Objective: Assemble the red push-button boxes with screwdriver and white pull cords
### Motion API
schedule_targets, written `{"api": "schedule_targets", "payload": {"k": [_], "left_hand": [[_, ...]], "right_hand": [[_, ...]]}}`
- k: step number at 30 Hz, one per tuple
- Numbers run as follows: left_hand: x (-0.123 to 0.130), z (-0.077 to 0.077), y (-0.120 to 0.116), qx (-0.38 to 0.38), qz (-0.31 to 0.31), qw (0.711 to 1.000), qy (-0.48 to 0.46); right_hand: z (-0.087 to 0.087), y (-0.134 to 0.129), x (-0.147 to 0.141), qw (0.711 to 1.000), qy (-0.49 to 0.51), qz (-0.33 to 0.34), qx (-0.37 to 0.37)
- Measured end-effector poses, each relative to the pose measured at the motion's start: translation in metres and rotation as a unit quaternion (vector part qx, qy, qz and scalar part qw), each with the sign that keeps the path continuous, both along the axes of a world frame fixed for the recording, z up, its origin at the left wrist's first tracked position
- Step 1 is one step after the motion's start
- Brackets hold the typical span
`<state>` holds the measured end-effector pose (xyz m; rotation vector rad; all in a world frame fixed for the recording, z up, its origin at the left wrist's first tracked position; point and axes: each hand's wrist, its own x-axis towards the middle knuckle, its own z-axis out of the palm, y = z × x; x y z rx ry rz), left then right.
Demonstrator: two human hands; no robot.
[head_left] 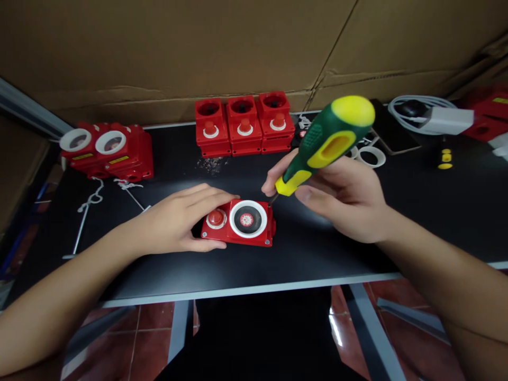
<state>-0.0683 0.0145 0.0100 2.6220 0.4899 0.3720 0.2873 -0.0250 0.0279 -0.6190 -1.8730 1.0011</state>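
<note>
A red box (222, 236) with a round lamp and a white-ringed dark disc lies on the black table in front of me. My left hand (186, 218) grips its left end, thumb along the near side and fingers over the far side. Above its right end, my right hand (345, 196) holds a green and yellow screwdriver (327, 143), tilted with the handle up and to the right. The shaft points down at the box's far right corner; whether the tip sits in a screw is too small to tell. Screws show at other corners.
Three red boxes (245, 127) stand at the back, and more red boxes with white rings (111, 151) at the left. White rings (371, 157), a phone (392, 129), a coiled cable (416, 114) and a small yellow-black tool (445, 157) lie right. Strings with rods (83, 227) lie left.
</note>
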Motion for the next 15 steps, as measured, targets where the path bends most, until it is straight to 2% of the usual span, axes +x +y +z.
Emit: {"api": "schedule_targets", "payload": {"k": [3,7,12,15], "left_hand": [[0.001,0.001,0.000,-0.004,0.001,1.000,-0.003],[0.002,0.001,0.000,0.001,-0.003,1.000,0.000],[0.000,0.000,0.000,-0.003,0.004,1.000,0.000],[0.000,0.000,0.000,-0.007,0.009,1.000,-0.001]], "right_hand": [[0.002,0.003,0.003,0.998,-0.038,0.026,0.041],[0.004,0.005,0.002,0.995,-0.094,-0.003,0.035],[-0.003,0.006,-0.002,0.993,-0.050,-0.062,0.084],[-0.007,0.004,-0.004,0.995,-0.013,-0.065,0.077]]}}
